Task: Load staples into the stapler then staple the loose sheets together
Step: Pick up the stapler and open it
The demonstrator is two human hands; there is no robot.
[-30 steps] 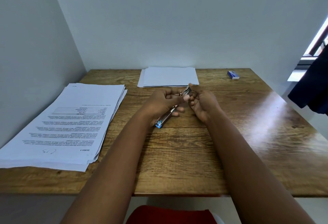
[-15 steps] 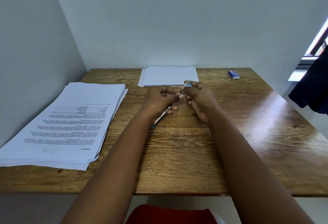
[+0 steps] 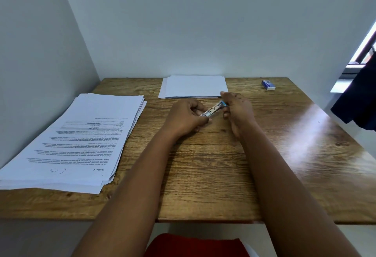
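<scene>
Stapler [image 3: 213, 110] pinched by left hand [image 3: 184, 119] and right hand [image 3: 237, 107]; should be steadied, staples seated squarely.

One view only, head-worn, wide-angle. We look forward and steeply down onto a wooden surface [image 3: 203, 175], from just above its near edge. Both forearms run up from the bottom of frame; the left hand [image 3: 184, 119] and right hand [image 3: 237, 108] sit mid-frame, close to us. The far edge meets a white wall [image 3: 203, 22] straight ahead, a second wall closes the left side, and a window edge [image 3: 364, 41] cuts the upper right. Straight lines bow toward the borders.
</scene>
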